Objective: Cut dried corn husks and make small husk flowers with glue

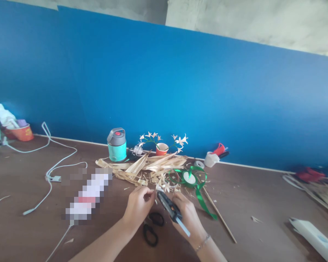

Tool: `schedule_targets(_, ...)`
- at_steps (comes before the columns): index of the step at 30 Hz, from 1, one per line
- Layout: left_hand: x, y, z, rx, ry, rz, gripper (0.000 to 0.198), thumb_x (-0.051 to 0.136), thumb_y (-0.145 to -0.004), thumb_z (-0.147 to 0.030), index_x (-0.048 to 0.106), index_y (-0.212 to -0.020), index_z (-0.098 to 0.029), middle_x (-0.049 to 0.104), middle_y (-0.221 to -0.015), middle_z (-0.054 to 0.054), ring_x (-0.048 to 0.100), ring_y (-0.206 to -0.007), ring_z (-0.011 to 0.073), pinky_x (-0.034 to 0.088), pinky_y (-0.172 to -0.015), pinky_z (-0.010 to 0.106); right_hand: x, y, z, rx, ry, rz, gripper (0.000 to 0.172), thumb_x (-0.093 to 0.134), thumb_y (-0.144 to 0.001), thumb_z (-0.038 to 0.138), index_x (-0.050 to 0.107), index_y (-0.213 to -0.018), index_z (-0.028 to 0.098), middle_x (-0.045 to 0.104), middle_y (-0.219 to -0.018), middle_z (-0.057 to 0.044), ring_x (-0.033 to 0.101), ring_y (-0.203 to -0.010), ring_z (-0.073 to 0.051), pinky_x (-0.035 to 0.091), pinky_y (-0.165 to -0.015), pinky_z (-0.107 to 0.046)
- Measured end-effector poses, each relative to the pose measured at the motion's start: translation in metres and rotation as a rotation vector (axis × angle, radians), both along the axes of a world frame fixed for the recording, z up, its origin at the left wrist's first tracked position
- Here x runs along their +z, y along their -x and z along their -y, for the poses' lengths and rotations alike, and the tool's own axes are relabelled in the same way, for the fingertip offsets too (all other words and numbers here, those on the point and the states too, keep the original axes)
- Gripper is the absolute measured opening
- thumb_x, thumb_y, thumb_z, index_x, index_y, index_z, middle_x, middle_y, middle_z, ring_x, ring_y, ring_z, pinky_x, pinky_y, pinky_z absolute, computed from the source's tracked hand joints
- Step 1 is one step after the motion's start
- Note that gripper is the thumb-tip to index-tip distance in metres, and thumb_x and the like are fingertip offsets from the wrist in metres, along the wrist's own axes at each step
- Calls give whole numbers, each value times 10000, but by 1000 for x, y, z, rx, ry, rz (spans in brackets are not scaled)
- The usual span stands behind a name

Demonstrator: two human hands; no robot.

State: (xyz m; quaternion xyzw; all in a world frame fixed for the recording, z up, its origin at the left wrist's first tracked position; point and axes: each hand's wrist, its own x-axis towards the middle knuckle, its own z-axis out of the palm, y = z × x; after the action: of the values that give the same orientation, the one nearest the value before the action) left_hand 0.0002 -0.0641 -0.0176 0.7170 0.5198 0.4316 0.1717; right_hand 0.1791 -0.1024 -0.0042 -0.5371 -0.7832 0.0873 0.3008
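My right hand is closed around a dark glue gun, and a pale glue stick pokes out of its rear end. The gun's nozzle points away from me, close to the fingertips of my left hand. That hand is closed in a pinch; what it holds is too small to make out. Just beyond the nozzle lie small cream flowers among dry husk strips. Black-handled scissors rest on the table between my forearms.
Green ribbon on a spool and a thin stick lie to the right. Behind the husks stand a teal flask and an orange paper cup with flower stems. White cables cross the left side. A blue panel closes the back.
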Motion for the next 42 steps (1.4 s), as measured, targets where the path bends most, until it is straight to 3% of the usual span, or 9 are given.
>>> schedule_targets(28,-2,0,1,-9,-50,-30,250,522,-799,-281,577,-576,-186,595,-562,4,556,-566,136,395,-563,224,9,3,2,-2,-9,-7,129,459,-607,65,483,-613,192,490,-659,-9,509,-592,-136,368,-531,-207)
schedule_targets(42,-2,0,0,-13,-59,-30,247,514,-805,-274,580,-582,-191,605,-571,6,562,-567,138,407,-576,227,0,0,1,-5,-13,-23,110,470,-596,82,469,-600,191,505,-671,-20,520,-601,-143,381,-548,-215)
